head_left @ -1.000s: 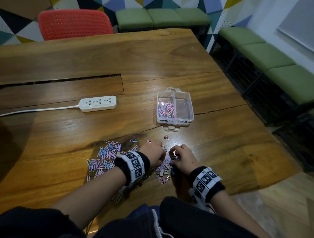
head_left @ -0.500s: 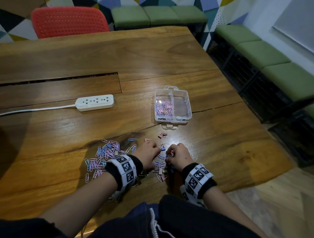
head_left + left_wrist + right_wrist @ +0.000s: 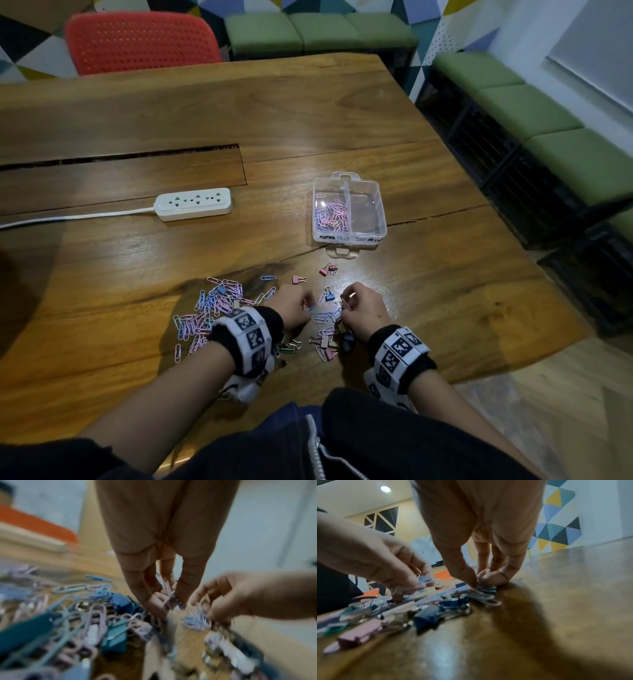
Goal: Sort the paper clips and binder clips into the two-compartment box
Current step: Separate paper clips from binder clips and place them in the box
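A clear two-compartment box (image 3: 376,192) stands mid-table; pink and blue paper clips (image 3: 330,216) lie in its left compartment, and its right one looks bare. My left hand (image 3: 306,310) pinches a small bunch of paper clips (image 3: 169,596) just above the mixed heap (image 3: 325,337) of paper clips and binder clips. My right hand (image 3: 346,305) is close beside it, fingertips (image 3: 475,582) down on the heap, pinching paper clips (image 3: 195,620). A wider spread of paper clips (image 3: 212,308) lies to the left. Loose binder clips (image 3: 329,269) sit between my hands and the box.
A white power strip (image 3: 195,204) with its cord lies on the table to the left of the box. A red chair (image 3: 140,41) stands at the far edge and green benches (image 3: 534,113) along the right. The table's front edge runs just behind my wrists.
Both hands stay low over the mixed heap, their fingers working at the clips. The box and the power strip have not moved.
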Available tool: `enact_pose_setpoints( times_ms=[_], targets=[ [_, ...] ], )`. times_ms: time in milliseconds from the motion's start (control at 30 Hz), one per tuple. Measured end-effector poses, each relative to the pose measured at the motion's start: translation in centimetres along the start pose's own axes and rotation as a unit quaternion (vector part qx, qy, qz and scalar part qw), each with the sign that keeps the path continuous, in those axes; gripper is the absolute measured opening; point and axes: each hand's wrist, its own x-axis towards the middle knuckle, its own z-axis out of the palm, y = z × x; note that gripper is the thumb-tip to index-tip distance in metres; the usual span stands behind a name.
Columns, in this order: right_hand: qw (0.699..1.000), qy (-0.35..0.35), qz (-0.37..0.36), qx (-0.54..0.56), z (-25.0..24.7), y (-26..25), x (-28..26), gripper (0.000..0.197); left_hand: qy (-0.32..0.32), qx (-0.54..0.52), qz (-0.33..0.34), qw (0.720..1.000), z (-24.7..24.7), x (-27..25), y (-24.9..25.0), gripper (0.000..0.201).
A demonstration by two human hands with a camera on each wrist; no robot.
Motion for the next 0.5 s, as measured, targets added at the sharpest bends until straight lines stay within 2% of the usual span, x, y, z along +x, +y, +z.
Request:
enact_pose_setpoints(
  times_ms=[67,133,200,267,333,400,467,500],
  targets=[
    [0.998,-0.006,-0.023,-0.054,0.0,0.0,-0.1,0.021,-0.002,-0.118,-0.031,0.992,-0.9,0.0,-0.4,0.018],
    [0.994,-0.007,-0.041,-0.101,0.0,-0.1,-0.3,0.019,-0.033,-0.287,-0.079,0.954,-1.7,0.0,-0.5,0.005],
    [0.991,-0.009,-0.037,-0.125,0.0,-0.3,-0.4,0.016,-0.061,-0.457,-0.122,0.879,-2.2,0.2,-0.5,0.010],
    [0.990,-0.016,-0.032,-0.138,0.0,-0.5,-0.4,0.015,-0.071,-0.575,-0.146,0.802,-2.3,0.3,-0.2,0.011],
    [0.988,-0.031,-0.039,-0.146,0.1,-0.7,-0.3,0.016,-0.070,-0.627,-0.152,0.760,-2.1,0.4,0.0,0.015],
    [0.990,-0.036,-0.042,-0.130,0.0,-0.8,-0.2,0.015,-0.057,-0.629,-0.160,0.758,-1.7,0.7,0.5,0.023],
    [0.998,-0.024,-0.025,-0.058,-0.4,-0.6,0.1,0.008,-0.020,-0.583,-0.175,0.793,-1.0,1.3,0.9,0.025],
    [1.000,-0.021,-0.009,0.004,-0.8,-0.5,0.2,0.008,-0.003,-0.534,-0.173,0.828,-0.7,1.6,1.1,0.026]
  ],
)
